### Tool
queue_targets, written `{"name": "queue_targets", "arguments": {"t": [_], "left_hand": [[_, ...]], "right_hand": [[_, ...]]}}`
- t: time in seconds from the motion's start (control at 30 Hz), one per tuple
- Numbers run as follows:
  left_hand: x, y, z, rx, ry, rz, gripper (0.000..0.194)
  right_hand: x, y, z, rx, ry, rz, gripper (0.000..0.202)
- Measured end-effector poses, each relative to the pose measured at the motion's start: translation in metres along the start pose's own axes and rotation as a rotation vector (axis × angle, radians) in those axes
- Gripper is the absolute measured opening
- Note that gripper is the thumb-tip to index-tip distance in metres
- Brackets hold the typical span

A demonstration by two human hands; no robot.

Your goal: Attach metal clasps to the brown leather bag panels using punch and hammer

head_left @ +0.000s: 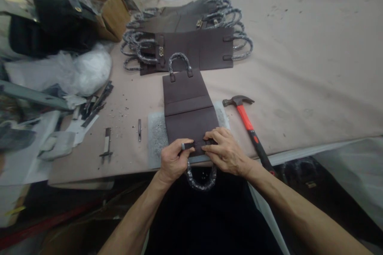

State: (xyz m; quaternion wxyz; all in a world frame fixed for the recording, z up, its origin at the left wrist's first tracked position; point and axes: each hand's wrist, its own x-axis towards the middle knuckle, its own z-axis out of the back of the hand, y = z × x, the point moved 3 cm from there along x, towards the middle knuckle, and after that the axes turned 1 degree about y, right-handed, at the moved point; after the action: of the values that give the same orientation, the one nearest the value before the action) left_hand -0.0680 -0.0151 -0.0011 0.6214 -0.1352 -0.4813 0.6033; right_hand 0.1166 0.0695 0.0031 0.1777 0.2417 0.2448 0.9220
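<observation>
A dark brown leather bag panel with wrapped handles at both ends lies over a pale speckled board at the table's front edge. My left hand pinches a short dark piece with a light end at the panel's near end. Beside it, my right hand has its fingers bent and pressed on the panel around a small dark part, whose shape is mostly hidden. The near wrapped handle hangs below both hands over the table edge.
A hammer with a red and black handle lies right of the board. Left are a small metal punch and a metal tool. More bag panels are stacked behind. Plastic bags and a cardboard box crowd the left.
</observation>
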Motion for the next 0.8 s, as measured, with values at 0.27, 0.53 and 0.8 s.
{"name": "queue_targets", "arguments": {"t": [0.27,0.53,0.8], "left_hand": [[0.000,-0.005,0.002,0.016,0.011,-0.115,0.012],[-0.004,0.010,0.002,-0.148,-0.125,0.193,0.011],[-0.001,0.004,-0.001,-0.044,-0.014,0.034,0.012]], "right_hand": [[0.002,-0.002,0.000,0.016,0.045,-0.034,0.022],[0.004,-0.001,0.000,0.020,0.034,-0.041,0.022],[0.002,-0.002,-0.002,0.020,0.036,-0.037,0.022]]}}
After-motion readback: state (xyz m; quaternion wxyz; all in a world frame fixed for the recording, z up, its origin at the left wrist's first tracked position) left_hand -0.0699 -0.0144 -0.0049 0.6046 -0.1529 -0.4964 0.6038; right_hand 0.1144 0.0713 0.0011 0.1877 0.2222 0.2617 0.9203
